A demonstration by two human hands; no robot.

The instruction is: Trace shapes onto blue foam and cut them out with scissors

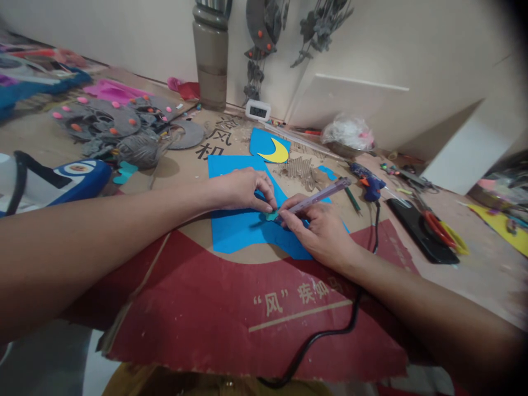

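My left hand (249,190) lies over a bright blue sheet (235,231), its thumb and fingertips pinning a small teal cutout (271,216) against it. In my right hand (319,223) is a pale purple pen (325,194), slanted, its tip down at the right edge of the cutout. Part of the cutout is hidden by the fingers. The sheet has cut, angled edges. Just behind it lies another blue piece (259,141) with a yellow crescent (277,152) on it.
Red-printed cardboard (289,308) covers the work surface, crossed by a black cord (317,335) from a blue glue gun (371,187). Scissors (441,228) rest on a black flat object (406,220) at right. Grey yarn (138,149), a bottle (210,66) and a small clock (258,111) stand behind.
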